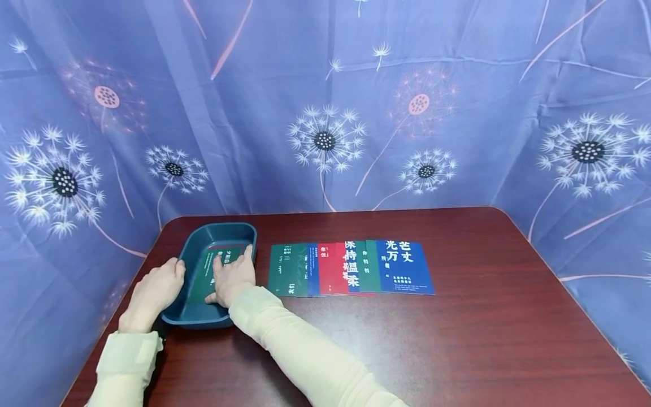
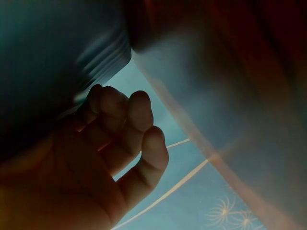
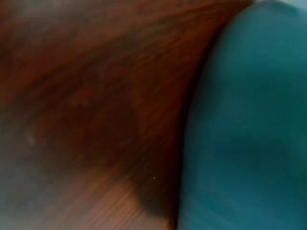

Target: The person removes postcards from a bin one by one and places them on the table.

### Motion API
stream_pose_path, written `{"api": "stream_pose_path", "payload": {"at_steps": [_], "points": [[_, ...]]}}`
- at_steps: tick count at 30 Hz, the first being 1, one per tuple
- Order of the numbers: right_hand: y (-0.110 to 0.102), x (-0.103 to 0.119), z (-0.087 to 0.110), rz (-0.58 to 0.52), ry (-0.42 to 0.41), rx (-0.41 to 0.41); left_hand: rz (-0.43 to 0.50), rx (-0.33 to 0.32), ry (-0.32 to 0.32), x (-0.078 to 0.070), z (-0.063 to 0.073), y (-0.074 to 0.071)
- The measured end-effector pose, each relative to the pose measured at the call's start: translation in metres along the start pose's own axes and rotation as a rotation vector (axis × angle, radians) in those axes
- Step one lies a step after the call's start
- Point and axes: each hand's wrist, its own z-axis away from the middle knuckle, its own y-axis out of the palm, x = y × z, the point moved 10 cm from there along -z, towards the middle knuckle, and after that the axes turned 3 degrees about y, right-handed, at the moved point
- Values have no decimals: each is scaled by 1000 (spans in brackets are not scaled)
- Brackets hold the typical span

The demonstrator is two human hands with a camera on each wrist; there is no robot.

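A dark teal plastic bin (image 1: 203,325) stands at the table's left end with a green postcard (image 1: 200,282) lying inside, a red edge showing behind it. At the bin's left side, my left hand (image 1: 157,291) holds the rim; the left wrist view has its fingers (image 2: 139,112) bent by the outer wall. My right hand (image 1: 235,280) reaches into the bin over the green postcard, fingers spread and partly covering its print. In the right wrist view only the bin's outer wall (image 3: 249,124) and the table show, not the hand.
Right of the bin, an overlapping row of green, blue and red postcards (image 1: 330,271) with white print lies on the brown wooden table (image 1: 458,350). A blue dandelion-patterned cloth (image 1: 264,113) hangs behind the table and along its sides.
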Motion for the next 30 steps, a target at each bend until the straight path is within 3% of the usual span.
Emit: {"api": "stream_pose_path", "payload": {"at_steps": [3,8,15,23,30], "points": [[-5,0,-1,-50,-21,-44,0,6,-2,1,1,0],[-5,0,-3,-82,-32,-47,3,14,-2,0,2,2],[-12,-8,0,-130,-3,-114,-1,5,2,-1,2,1],[-19,-15,-3,-278,38,-182,11,6,-11,-1,1,-2],[-24,-22,2,-356,32,-181,12,21,-22,-1,0,0]]}}
